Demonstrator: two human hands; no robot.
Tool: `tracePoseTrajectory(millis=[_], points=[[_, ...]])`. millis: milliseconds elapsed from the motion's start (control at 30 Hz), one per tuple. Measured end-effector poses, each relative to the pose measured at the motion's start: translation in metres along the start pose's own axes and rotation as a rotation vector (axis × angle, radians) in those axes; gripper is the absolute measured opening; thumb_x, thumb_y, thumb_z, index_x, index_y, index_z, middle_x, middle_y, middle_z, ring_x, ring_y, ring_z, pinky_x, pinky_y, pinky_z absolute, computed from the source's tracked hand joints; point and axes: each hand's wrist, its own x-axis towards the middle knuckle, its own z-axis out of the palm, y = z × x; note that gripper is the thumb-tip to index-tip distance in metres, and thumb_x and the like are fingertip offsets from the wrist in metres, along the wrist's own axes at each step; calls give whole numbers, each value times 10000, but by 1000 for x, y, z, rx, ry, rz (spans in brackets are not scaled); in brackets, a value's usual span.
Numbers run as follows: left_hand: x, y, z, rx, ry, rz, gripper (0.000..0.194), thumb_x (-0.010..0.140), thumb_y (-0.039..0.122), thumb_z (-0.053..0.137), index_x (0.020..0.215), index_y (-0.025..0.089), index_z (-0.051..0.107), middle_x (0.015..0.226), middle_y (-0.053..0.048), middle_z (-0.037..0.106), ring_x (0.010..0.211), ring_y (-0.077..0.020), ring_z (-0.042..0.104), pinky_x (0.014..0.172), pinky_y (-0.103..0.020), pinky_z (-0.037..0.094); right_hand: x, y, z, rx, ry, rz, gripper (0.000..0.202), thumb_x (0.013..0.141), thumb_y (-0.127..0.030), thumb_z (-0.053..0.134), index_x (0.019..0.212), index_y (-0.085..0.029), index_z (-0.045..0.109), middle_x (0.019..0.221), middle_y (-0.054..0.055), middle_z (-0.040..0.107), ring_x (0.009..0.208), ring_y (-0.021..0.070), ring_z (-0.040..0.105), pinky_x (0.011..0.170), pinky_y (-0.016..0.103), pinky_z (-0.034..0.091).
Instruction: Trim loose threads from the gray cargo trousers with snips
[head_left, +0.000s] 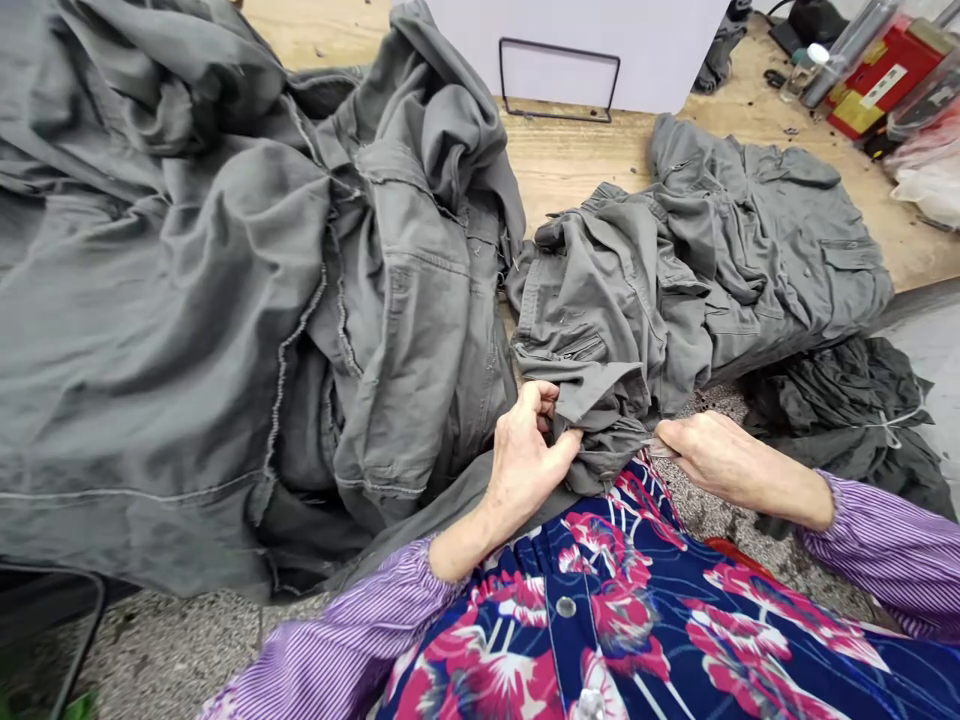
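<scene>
Lower centre of the frame: left hand [527, 455] pinched shut on a bunched fold of the crumpled grey cotton garment [645, 290], thumb and fingers closed over the cloth's lower edge. Just right of it, right hand [712, 455] curled closed around a small silvery metal tool [660, 448], probably thread snips, though too little showing to be sure; only the tip peeking out from the fist, pointing left toward the pinched fold.

Key relation: held fold lying between the two hands, touching the left, just beside the tool tip on the right. Tool's long axis running roughly level across the frame, right to left, aimed at the cloth's hem. Left hand the nearer to the garment, already in contact; right hand near the fold, contact of tip and cloth not clear.

Garment itself spreading up and to the right from the hands, across the light wooden bench [570, 160] toward centre right, its lower edge hanging off the bench front into the lap. Long axis slanting from lower centre to upper right.

Filling the left half of the frame: a large heap of similar grey garments [210, 290], apart from both hands. Lower right, below the bench edge: a dark, near-black bundle of cloth [847, 420]. Upper centre: a white box with a black wire handle [570, 50]. Upper right corner: a red carton [877, 80] among assorted clutter.
</scene>
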Motion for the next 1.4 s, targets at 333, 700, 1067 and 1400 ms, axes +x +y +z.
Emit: tracePoseTrajectory(millis=[333, 700, 1067, 1400], points=[[-4, -11, 32, 236, 22, 204, 708, 566, 101, 560, 1230, 146, 318, 1170, -141, 517, 1081, -284, 518, 900, -433, 439, 26, -34, 29, 1374, -7, 242, 437, 753, -410, 621, 499, -186, 344, 420, -96, 296, 373, 25, 191, 379, 205, 135], [1, -36, 36, -42, 20, -86, 540, 585, 64, 541, 1054, 199, 308, 937, -46, 563, 848, -200, 589, 766, -355, 456, -45, -1, -69, 1237, 763, -27, 428, 844, -382, 566, 480, -213, 416, 378, -59, 211, 359, 59, 253, 375, 271, 219], [-2, -39, 34, -499, 35, -444, 502, 499, 156, 715, 907, 178, 423, 829, 29, 549, 709, -92, 558, 691, -244, 447, -38, 38, 67, 105, 191, 111, 250, 917, -312, 408, 874, -187, 620, 725, 58, 579, 650, 157, 532, 611, 270, 403], [-4, -48, 35, -494, -127, -482, 489, 501, 229, 777, 936, 153, 567, 885, -33, 663, 813, -166, 602, 755, -295, 462, -24, -9, 87, 210, 350, 26, 375, 845, -420, 543, 1114, -164, 490, 822, 78, 631, 688, 189, 593, 629, 292, 438]])
